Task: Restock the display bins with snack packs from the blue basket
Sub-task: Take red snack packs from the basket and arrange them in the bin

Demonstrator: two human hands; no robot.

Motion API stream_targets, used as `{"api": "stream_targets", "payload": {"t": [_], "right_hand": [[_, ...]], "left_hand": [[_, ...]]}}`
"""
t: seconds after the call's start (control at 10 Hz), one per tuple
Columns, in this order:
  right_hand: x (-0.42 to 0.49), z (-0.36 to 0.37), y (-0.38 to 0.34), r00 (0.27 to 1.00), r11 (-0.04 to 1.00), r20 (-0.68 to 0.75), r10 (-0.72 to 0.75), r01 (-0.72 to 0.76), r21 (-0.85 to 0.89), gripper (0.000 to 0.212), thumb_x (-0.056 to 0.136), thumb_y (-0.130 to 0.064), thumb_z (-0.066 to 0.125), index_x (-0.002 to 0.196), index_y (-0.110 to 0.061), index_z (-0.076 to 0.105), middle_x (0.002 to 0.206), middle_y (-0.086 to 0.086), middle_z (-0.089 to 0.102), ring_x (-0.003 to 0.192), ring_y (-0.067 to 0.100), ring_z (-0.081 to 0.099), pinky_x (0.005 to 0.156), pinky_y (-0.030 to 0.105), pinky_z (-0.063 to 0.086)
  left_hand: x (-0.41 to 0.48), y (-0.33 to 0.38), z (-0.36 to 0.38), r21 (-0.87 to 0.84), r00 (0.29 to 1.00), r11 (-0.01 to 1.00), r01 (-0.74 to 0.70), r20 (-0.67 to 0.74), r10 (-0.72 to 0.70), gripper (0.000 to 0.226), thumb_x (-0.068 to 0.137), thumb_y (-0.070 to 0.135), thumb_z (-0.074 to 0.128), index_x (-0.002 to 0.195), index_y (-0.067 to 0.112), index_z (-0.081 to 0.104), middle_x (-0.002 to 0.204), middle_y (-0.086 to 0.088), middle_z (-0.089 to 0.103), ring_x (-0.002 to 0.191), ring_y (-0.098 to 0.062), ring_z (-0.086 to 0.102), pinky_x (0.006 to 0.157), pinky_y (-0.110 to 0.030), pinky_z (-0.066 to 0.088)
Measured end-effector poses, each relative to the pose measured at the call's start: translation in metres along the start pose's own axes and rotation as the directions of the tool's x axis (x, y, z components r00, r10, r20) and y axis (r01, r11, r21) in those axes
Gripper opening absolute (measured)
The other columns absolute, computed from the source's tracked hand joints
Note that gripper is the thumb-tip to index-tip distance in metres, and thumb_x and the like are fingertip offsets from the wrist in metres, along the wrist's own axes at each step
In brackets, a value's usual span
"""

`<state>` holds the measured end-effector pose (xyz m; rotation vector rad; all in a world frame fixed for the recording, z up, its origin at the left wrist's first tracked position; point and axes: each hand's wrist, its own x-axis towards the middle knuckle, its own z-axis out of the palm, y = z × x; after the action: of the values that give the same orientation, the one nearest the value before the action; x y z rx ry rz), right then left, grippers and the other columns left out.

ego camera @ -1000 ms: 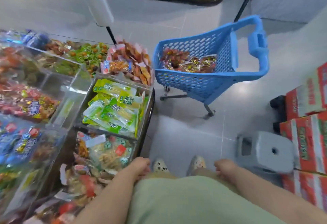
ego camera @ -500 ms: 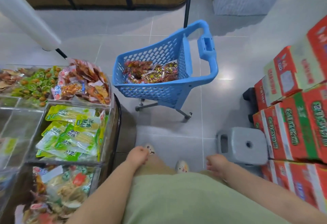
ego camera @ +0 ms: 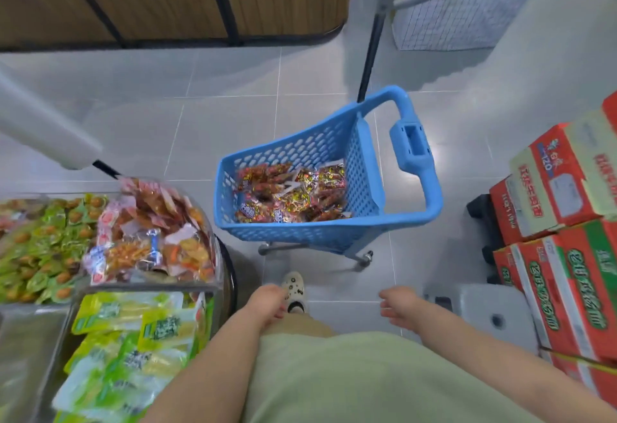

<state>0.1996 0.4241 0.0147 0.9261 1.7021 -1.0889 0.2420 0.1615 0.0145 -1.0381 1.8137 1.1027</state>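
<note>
Grey tile floor, one blue basket (ego camera: 300,232), three stocked display bins (ego camera: 147,286), two loose empty hands (ego camera: 267,302) (ego camera: 400,305)

Bare grey tiled floor (ego camera: 334,275) lay open ahead; clear plastic display bins (ego camera: 213,222) hemmed the left, stacked red cartons (ego camera: 561,255) the right.

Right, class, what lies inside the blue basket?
Red and yellow snack packs lie heaped in the blue basket. Anything beneath the top layer is covered.
</note>
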Motion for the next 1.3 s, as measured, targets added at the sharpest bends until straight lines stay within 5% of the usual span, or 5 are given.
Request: {"api": "stream_targets", "payload": {"t": [0.2,0.5,0.9,1.0,1.3], "right_hand": [[0.001,0.045,-0.107,0.998,0.997,-0.006,-0.069,0.069,-0.036,0.016,0.091,-0.014,0.05,0.076,-0.02,0.051,0.078,-0.001,0.056,0.063,0.011,0.054,0.056,0.022,0.044],[0.011,0.08,-0.221,0.995,0.992,0.0,-0.097,0.096,-0.078,0.006,0.093,-0.012,0.05,0.091,-0.013,0.056,0.075,-0.007,0.049,0.08,0.018,0.056,0.067,0.028,0.043],[0.12,0.13,-0.261,0.982,0.988,0.112,0.155,-0.157,0.012,0.017,0.097,-0.013,0.045,0.081,-0.011,0.048,0.072,0.003,0.048,0.047,0.009,0.052,0.039,0.017,0.041],[0.151,0.142,-0.255,0.964,0.966,0.136,0.227,-0.241,0.095,0.029,0.097,-0.018,0.05,0.121,-0.002,0.049,0.12,0.011,0.054,0.109,0.022,0.059,0.088,0.029,0.048],[0.186,0.168,-0.247,0.933,0.801,0.235,0.271,-0.354,0.483,0.048,0.089,-0.02,0.064,0.131,-0.006,0.046,0.142,0.013,0.044,0.126,0.023,0.047,0.105,0.034,0.04]], "left_hand": [[0.046,0.052,-0.072,0.134,0.996,0.989,-0.066,0.065,0.058,0.029,0.095,0.01,0.043,0.067,0.014,0.051,0.064,-0.004,0.055,0.053,-0.016,0.05,0.048,-0.022,0.039],[0.088,0.107,-0.136,-0.253,0.996,0.966,0.054,0.076,-0.036,0.011,0.098,0.019,0.047,0.093,0.013,0.054,0.077,-0.007,0.061,0.066,-0.018,0.057,0.062,-0.027,0.046],[0.16,0.113,-0.139,-0.293,0.991,0.95,0.109,-0.041,-0.126,0.019,0.098,0.02,0.044,0.08,0.018,0.052,0.076,-0.005,0.059,0.066,-0.017,0.054,0.063,-0.028,0.043],[0.175,0.111,-0.137,-0.294,0.995,0.953,0.076,-0.044,-0.093,0.017,0.098,0.02,0.046,0.082,0.019,0.054,0.082,-0.006,0.06,0.071,-0.015,0.057,0.066,-0.028,0.046],[0.202,0.114,-0.135,-0.396,0.984,0.912,0.11,-0.083,-0.155,0.016,0.098,0.023,0.05,0.084,0.019,0.057,0.083,-0.002,0.063,0.075,-0.014,0.06,0.068,-0.027,0.048]]}}
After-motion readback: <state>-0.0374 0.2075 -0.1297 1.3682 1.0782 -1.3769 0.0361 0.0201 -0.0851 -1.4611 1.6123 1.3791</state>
